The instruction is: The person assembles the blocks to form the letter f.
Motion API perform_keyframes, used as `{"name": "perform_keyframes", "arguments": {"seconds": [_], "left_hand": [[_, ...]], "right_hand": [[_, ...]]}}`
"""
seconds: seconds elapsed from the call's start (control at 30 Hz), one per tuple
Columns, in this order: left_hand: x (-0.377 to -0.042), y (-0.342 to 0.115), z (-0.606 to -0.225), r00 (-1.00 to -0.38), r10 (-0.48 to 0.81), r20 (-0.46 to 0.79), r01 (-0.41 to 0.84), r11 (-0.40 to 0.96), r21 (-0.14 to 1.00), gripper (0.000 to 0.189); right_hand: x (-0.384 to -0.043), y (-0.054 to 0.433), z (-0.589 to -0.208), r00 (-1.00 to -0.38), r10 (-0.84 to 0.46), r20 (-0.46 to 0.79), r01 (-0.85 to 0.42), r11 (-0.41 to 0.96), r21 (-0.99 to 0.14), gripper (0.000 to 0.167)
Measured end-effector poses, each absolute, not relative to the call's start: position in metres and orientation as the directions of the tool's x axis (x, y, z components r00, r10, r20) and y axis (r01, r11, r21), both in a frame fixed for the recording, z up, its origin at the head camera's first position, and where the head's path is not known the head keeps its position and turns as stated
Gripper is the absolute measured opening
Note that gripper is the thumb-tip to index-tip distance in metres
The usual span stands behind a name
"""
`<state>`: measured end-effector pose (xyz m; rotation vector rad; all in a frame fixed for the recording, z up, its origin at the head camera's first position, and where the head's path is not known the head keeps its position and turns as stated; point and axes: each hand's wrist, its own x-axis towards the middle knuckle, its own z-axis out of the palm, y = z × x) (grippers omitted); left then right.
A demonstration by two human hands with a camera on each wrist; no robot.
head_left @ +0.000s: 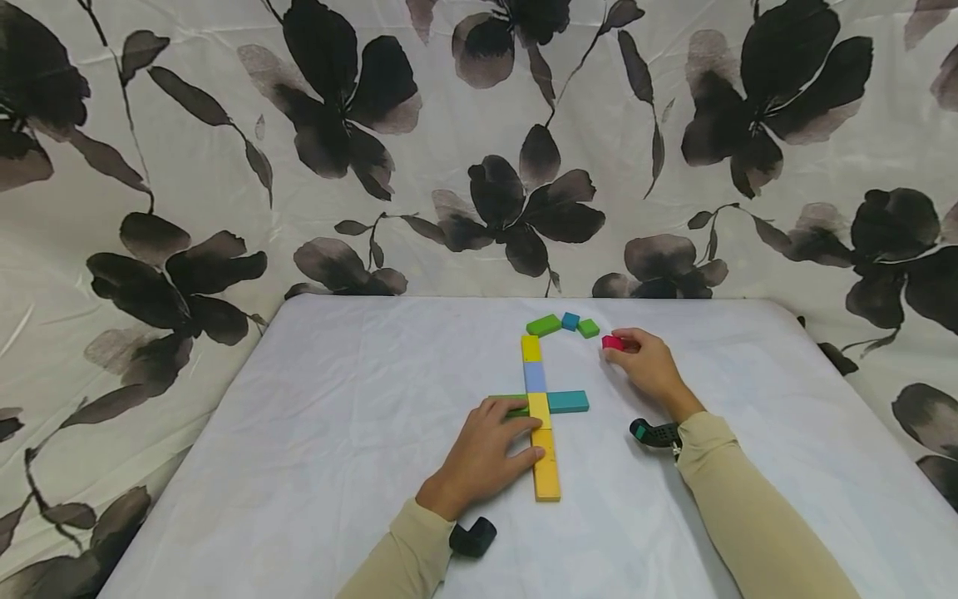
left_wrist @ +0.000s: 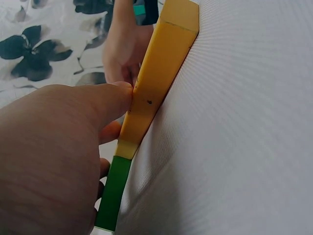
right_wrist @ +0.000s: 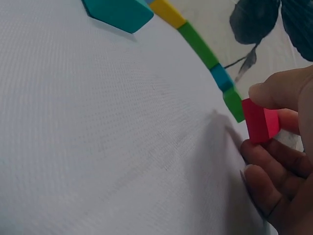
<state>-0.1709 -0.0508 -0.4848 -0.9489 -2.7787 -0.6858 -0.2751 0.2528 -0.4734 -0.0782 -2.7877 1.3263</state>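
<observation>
My right hand [head_left: 649, 366] pinches a small red block [head_left: 612, 342] between thumb and fingers, at the right end of a curve of blocks. In the right wrist view the red block [right_wrist: 259, 122] overlaps the end of a small green block [right_wrist: 233, 104]. My left hand [head_left: 482, 445] rests beside the column, its thumb against the long yellow block [head_left: 546, 470] and another finger at the yellow block [head_left: 539, 408] above. Its other fingers lie over a green block [left_wrist: 113, 191], partly hidden in the head view.
A teal block [head_left: 569, 402] juts right from the column. Above are a light blue block [head_left: 535, 377] and a yellow block [head_left: 530, 349]. The curve holds a long green block [head_left: 544, 325] and a blue block [head_left: 570, 321]. Floral cloth [head_left: 344, 208] hangs behind the white table [head_left: 359, 399].
</observation>
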Motion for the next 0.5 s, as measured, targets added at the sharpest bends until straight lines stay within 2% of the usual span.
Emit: {"name": "perform_keyframes", "arguments": {"seconds": [0.5], "left_hand": [[-0.1711, -0.0497, -0.4836, -0.805, 0.544, 0.237, 0.593, 0.715, 0.37, 0.041]], "right_hand": [[-0.282, 0.2486, -0.4748, -0.997, 0.073, 0.009, 0.04, 0.646, -0.762, 0.05]]}}
